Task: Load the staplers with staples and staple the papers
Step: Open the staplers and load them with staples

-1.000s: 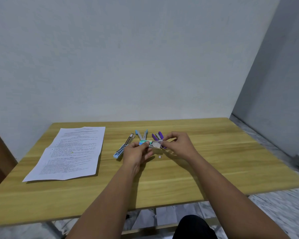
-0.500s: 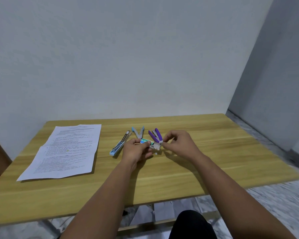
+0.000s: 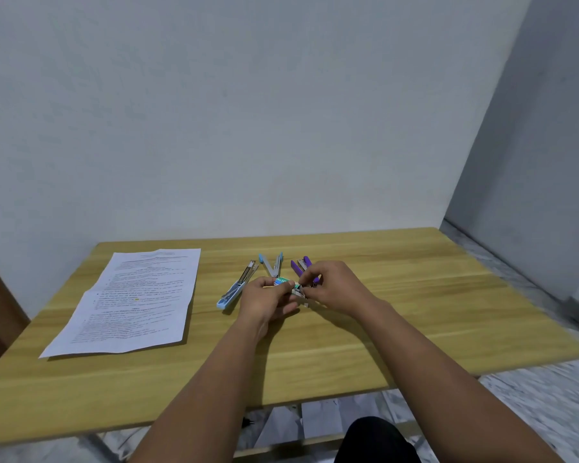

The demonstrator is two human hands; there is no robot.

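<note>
Several printed papers (image 3: 131,299) flat at left on wooden counter (image 3: 415,295). Light-blue stapler (image 3: 236,289) next, opened out flat. Grey stapler with blue tips (image 3: 272,265) spread in a V, purple stapler (image 3: 302,266) likewise open, both just beyond the hands. Left hand (image 3: 264,299) extended from lower centre, fingers curled round small green-and-white staple box (image 3: 287,285). Right hand (image 3: 335,285) reaching in from right, fingertips pinching same box's end. Hands close together, both clamped on box just above counter. Box contents not discernible.
</note>
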